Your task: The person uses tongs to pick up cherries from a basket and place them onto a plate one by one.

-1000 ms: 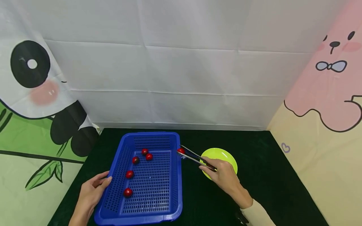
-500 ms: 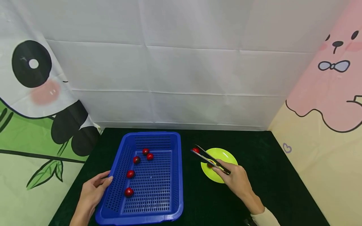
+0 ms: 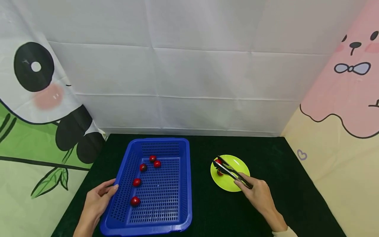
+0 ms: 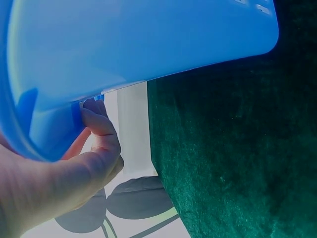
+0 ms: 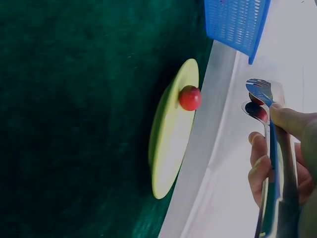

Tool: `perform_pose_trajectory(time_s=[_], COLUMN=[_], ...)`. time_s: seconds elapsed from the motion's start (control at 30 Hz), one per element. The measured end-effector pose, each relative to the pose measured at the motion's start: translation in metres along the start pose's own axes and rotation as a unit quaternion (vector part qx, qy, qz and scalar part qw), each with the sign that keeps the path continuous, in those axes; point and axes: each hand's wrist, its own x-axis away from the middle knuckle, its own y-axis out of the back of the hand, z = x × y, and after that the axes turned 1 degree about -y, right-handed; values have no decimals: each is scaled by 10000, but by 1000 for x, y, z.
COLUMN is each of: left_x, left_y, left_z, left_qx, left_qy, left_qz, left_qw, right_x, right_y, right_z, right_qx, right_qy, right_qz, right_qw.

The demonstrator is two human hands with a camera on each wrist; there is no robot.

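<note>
In the head view my left hand grips the left rim of a blue perforated plastic basket. Several cherry tomatoes lie inside it. The left wrist view shows thumb and fingers on either side of the rim. My right hand holds metal tongs over a lime-green plate. Between the tongs' tips is a cherry tomato, partly hidden by them and, in the right wrist view, held clear of the plate. Another cherry tomato rests on the plate near its rim.
A dark green cloth covers the table. Behind it hangs a white sheet. Printed cartoon drapes, one with a pink figure, close off both sides. The plate stands a short way right of the basket.
My right hand has carried the tongs and a cherry tomato rightward, from the basket's right rim to above the plate. The left hand and basket stay in place.
</note>
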Motion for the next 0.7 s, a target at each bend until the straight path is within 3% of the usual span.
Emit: perform_pose_trajectory(time_s=[0.37, 0.7], left_x=[1, 1], left_y=[0, 0], left_z=[0, 1], left_qx=[67, 106], left_qy=[-6, 68], left_qz=[-11, 11], left_qw=[10000, 9999], right_x=[16, 22], right_y=[4, 7], right_z=[-17, -24], right_qx=[75, 157], right_qy=[-538, -1057], right_qz=[305, 816], right_qw=[9981, 9909])
